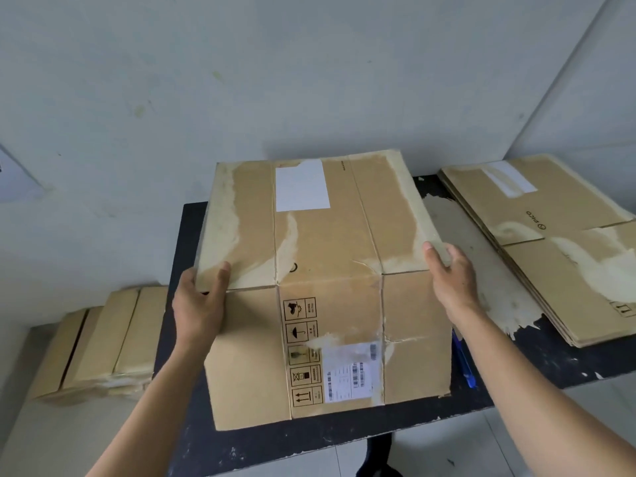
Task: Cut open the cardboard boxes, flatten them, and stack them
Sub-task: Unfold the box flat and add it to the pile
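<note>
1. A pale wall (241, 80) fills the upper half of the view and meets a side wall at the right.
2. A black table (344, 442) with a scuffed, chipped top stands against it.
3. A cardboard box (330, 242) sits in the middle of the table. Its top panel faces up and its front face, printed with a column of handling symbols, drops to the near edge of the table.
4. A stack of flattened cardboard (557, 235) lies on the right end of the table, apart from the box.
5. More cardboard boxes (103, 346) lie low at the left, beside the table.
6. The left hand (199, 304) grips the near left corner of the top panel, thumb on top; its fingers are hidden underneath.
7. The right hand (451, 280) grips the panel's right edge, thumb on top and fingers curled round the edge.
8. A white label (302, 185) is stuck on the top panel and a barcode label (347, 373) on the front face.
9. A blue knife (464, 366) lies on the table just right of the box, partly hidden by the right forearm.
</note>
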